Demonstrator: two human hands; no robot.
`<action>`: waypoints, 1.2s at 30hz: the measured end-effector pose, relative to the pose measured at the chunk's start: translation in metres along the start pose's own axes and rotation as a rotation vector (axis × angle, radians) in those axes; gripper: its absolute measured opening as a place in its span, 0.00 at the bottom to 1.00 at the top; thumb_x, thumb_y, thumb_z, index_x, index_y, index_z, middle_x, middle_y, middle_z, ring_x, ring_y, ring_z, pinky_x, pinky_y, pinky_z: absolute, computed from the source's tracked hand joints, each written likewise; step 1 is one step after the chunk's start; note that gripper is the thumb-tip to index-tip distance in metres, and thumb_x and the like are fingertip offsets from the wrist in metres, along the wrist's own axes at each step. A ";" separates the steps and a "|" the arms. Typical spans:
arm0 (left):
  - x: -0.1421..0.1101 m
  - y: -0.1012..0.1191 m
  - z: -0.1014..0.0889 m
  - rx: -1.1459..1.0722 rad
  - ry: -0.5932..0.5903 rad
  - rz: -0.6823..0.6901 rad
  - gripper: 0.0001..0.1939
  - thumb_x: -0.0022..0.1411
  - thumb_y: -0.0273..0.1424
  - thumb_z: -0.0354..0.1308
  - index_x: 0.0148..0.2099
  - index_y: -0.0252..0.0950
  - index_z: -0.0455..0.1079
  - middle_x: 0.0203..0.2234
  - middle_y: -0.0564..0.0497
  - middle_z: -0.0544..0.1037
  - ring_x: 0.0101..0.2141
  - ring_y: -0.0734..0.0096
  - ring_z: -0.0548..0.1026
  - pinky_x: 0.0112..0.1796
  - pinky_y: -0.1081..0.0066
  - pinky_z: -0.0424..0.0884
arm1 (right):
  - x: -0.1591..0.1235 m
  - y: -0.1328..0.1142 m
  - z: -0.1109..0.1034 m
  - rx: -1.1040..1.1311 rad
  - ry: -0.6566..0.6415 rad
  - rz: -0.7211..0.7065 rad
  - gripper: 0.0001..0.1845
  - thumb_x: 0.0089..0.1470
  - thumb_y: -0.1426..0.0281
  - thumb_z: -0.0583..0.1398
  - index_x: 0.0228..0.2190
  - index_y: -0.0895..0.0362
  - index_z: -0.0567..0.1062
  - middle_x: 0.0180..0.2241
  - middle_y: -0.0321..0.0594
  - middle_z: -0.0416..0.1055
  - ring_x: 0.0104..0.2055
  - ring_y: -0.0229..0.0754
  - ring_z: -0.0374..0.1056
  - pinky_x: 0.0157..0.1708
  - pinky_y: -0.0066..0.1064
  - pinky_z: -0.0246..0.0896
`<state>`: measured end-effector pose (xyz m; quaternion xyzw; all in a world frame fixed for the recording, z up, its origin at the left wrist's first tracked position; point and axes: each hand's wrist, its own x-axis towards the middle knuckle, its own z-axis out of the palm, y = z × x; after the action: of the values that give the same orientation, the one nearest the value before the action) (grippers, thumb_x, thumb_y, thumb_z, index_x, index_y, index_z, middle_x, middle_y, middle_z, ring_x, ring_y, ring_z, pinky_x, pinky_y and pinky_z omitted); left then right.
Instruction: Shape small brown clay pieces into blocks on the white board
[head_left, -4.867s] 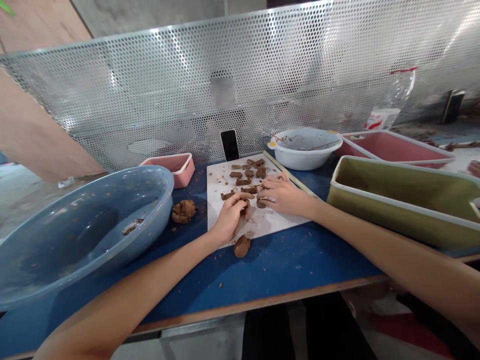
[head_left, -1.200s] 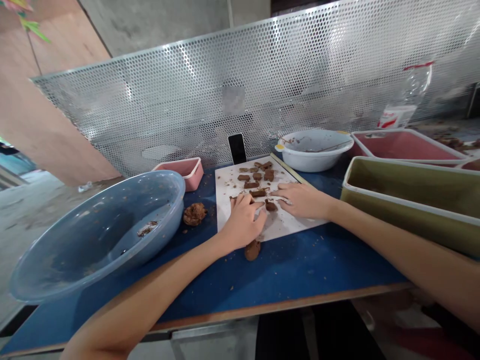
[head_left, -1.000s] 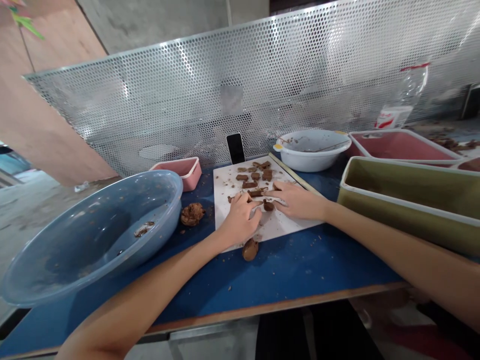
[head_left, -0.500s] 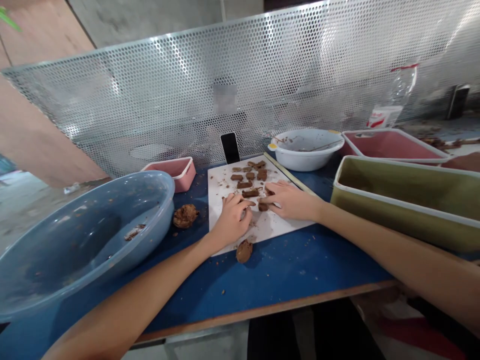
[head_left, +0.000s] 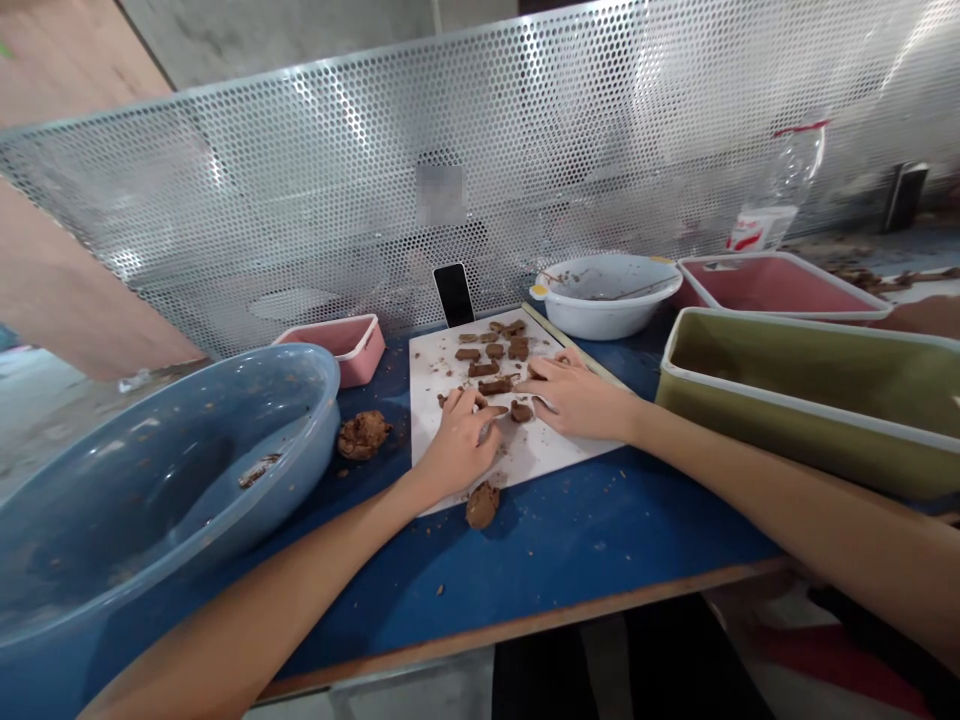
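Brown pieces that look like clay lie on a white board (head_left: 517,475), among crumbs. My left hand (head_left: 459,445) rests low on the board, fingers bent, index finger and thumb apart, with a small brown lump at its far side. To its right, my right hand (head_left: 574,397) has its fingers spread over the board. Between the hands sits a short clay piece (head_left: 520,411), apart from both. A longer clay bar (head_left: 496,385) lies just beyond, by the right fingertips. Shorter clay blocks (head_left: 517,348) are arranged farther back. What lies beneath my right fingers is partly hidden.
A blue basin (head_left: 300,375) and a clay lump (head_left: 364,435) are on the left, another lump (head_left: 482,505) at the board's near edge. A phone (head_left: 454,295) leans on the perforated screen (head_left: 337,200). Right stand a pale basin (head_left: 607,315), green tub (head_left: 795,400) and pink tub (head_left: 787,285).
My right fingers have shifted slightly away from the short clay piece, which now shows more fully. My left hand keeps nearly the same pose. The whole view has drifted a little.
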<state>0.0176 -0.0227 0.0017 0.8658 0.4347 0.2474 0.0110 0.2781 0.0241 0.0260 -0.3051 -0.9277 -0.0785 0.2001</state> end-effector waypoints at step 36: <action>0.001 0.000 0.002 -0.080 0.006 -0.046 0.16 0.75 0.25 0.53 0.53 0.36 0.82 0.46 0.42 0.72 0.51 0.51 0.68 0.57 0.48 0.71 | 0.006 -0.002 0.017 0.239 -0.080 0.324 0.16 0.61 0.52 0.70 0.43 0.49 0.88 0.46 0.45 0.76 0.49 0.53 0.70 0.52 0.47 0.51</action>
<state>0.0195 -0.0213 0.0005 0.8538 0.4443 0.2668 0.0500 0.2673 0.0305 0.0132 -0.4272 -0.8765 0.0778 0.2078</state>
